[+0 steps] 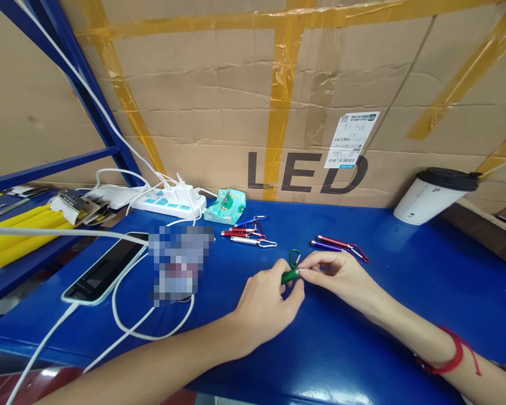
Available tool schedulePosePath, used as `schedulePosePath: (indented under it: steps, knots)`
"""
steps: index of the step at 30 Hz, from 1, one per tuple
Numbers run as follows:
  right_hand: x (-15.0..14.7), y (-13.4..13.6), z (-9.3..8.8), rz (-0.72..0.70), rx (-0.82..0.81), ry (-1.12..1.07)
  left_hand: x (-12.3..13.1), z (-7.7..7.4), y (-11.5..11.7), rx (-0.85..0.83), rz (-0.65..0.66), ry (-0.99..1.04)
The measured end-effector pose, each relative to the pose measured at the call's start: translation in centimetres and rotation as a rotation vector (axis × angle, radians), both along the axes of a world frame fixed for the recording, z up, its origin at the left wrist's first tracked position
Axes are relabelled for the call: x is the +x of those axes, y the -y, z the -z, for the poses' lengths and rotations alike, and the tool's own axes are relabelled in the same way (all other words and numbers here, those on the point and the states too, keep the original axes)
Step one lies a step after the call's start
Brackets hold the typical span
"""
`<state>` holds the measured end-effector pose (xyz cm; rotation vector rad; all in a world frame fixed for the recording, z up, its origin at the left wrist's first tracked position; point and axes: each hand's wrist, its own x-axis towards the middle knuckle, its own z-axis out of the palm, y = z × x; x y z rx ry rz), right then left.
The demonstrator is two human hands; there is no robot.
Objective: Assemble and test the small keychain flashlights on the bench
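Observation:
Over the middle of the blue table, my left hand (266,298) is closed around a small green metal keychain flashlight (290,276). My right hand (340,277) pinches the silver end of the same flashlight between thumb and fingertips; the fingers partly hide that end. A green carabiner clip (294,259) shows just beyond the fingertips. Behind the right hand lie a red keychain flashlight (332,242) and a purple one (325,246). Farther left lie a blue one (246,221), red ones (238,233) and a silver one (245,241), with clips.
A white power strip (164,203) with plugs and cables sits at the back left, beside a teal packet (225,207). A phone (107,269) and a blurred-out item (179,263) lie left. A lidded paper cup (432,197) leans at right. A cardboard box (219,124) stands behind.

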<state>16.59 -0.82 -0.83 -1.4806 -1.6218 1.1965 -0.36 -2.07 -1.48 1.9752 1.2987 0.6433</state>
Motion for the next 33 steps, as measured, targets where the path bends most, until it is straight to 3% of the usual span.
schedulePosePath:
  steps: [9, 14, 17, 22, 24, 28, 33]
  knots:
    - [-0.6, 0.6, -1.5, 0.05, -0.207, -0.079, -0.4, 0.0, 0.1, 0.067, 0.108, -0.054]
    - [-0.7, 0.6, -1.2, 0.002, -0.273, -0.094, -0.5, 0.4, -0.4, 0.13, 0.212, -0.038]
    - [-0.5, 0.2, -0.8, -0.024, -0.098, -0.027, -0.5, 0.2, -0.8, 0.151, 0.205, 0.0]
    - [0.6, -0.2, -0.7, 0.023, 0.42, 0.253, -0.8, -0.6, -1.7, 0.129, 0.193, 0.051]
    - [1.1, -0.2, -0.7, -0.029, 0.566, 0.319, -0.9, -0.7, -2.0, 0.124, 0.204, 0.031]
    - [1.6, -0.2, -0.8, -0.175, 0.66, 0.394, -0.9, -0.5, -2.3, 0.149, 0.27, -0.02]
    - [1.7, 0.0, -0.8, -0.224, 0.734, 0.47, -1.1, -0.2, -2.2, 0.205, 0.36, -0.095]
